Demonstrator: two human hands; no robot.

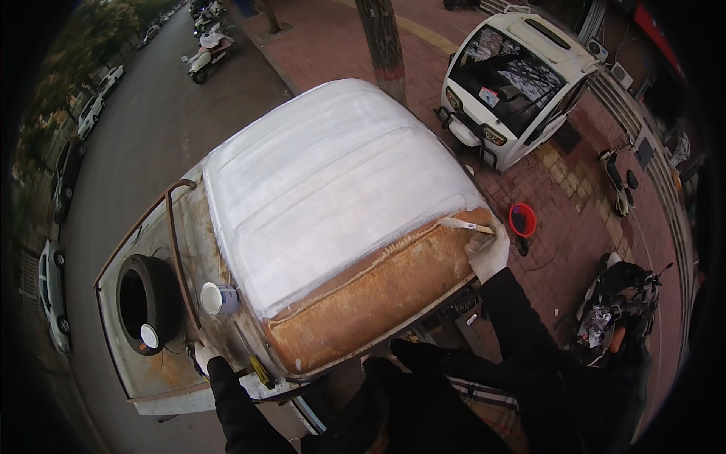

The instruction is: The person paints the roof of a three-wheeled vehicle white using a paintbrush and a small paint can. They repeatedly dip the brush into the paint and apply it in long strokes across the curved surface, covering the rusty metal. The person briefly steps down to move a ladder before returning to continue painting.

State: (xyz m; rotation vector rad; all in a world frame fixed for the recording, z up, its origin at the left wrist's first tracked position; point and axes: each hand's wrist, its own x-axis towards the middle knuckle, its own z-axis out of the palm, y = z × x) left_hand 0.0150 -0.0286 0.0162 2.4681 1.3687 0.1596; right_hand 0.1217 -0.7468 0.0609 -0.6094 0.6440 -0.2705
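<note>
Outdoors, roadside. Vehicle roof (333,181): mostly white, near strip rusty brown. Right hand (489,252), pale-gloved, fingers closed round paintbrush (460,225), bristles by the white-rust boundary, right end. Left hand (204,353) at the rusty rail (178,253); too small to tell its finger state. Rail runs between paint can (219,299) and tyre (172,295). Tree trunk (380,41) just beyond roof; red bucket (532,219) on pavement (563,250).
</note>
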